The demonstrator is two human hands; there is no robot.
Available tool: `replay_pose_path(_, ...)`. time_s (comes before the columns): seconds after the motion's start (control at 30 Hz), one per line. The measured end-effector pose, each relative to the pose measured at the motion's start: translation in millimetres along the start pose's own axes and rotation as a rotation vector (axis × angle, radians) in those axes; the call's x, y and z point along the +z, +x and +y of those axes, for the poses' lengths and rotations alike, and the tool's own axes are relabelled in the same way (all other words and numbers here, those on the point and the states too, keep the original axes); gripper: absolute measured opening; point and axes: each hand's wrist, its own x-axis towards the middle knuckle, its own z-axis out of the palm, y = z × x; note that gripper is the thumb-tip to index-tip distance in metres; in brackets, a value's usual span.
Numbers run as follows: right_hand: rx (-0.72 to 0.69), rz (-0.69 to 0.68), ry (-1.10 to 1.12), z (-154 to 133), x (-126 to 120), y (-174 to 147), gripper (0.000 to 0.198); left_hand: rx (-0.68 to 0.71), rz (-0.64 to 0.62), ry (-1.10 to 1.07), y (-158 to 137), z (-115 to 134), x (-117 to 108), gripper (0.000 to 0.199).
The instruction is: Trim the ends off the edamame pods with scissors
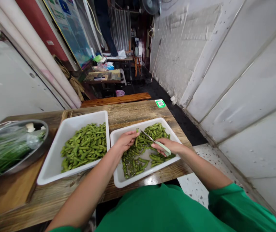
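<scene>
My left hand (126,140) is closed on a green pod (136,141) over the right white tray (118,176), which holds several loose green pods (156,130) and cut bits. My right hand (168,146) grips pale-green-handled scissors (162,145), their thin blades (145,135) pointing up-left toward the pod in my left hand. Both hands hover inside this tray. To its left, a second white tray (65,130) carries a heap of green pods (86,146).
A metal bowl (35,154) with bagged long green stems (3,149) stands at the far left on the wooden table (133,112). A green sticker (160,103) marks the far table corner. A bench (116,99) and cluttered tables lie beyond; a white wall runs along the right.
</scene>
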Motion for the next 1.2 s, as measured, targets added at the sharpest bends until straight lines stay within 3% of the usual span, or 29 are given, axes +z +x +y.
replay_pose_path(0.17,0.016,-0.054,-0.003,-2.9,2.7,-2.2,0.043,0.002,-0.085,-0.104,0.5,3.6,-0.2,0.021)
replay_pose_path(0.63,0.013,-0.024,0.028,-1.4,0.8,-2.8,0.042,0.004,-0.113,0.032,-5.8,0.9,9.4,0.016)
replay_pose_path(0.9,-0.011,0.03,0.061,4.4,-3.3,2.1,0.041,0.149,0.172,0.067,0.8,1.0,4.3,0.007)
replay_pose_path(0.97,-0.005,0.007,0.05,4.1,-2.6,2.1,0.041,0.166,0.249,0.228,2.2,1.6,0.5,0.004)
replay_pose_path(1.07,-0.013,-0.005,0.022,4.0,-1.6,1.8,0.042,0.281,0.387,0.708,4.1,-1.0,-3.3,0.012)
replay_pose_path(1.13,-0.024,-0.01,-0.002,4.6,-1.8,2.0,0.042,0.337,0.38,0.985,5.1,-4.8,-4.2,0.014)
replay_pose_path(1.2,-0.035,-0.018,-0.018,6.0,-2.5,2.5,0.041,0.332,0.329,1.121,5.3,-8.6,-4.2,0.017)
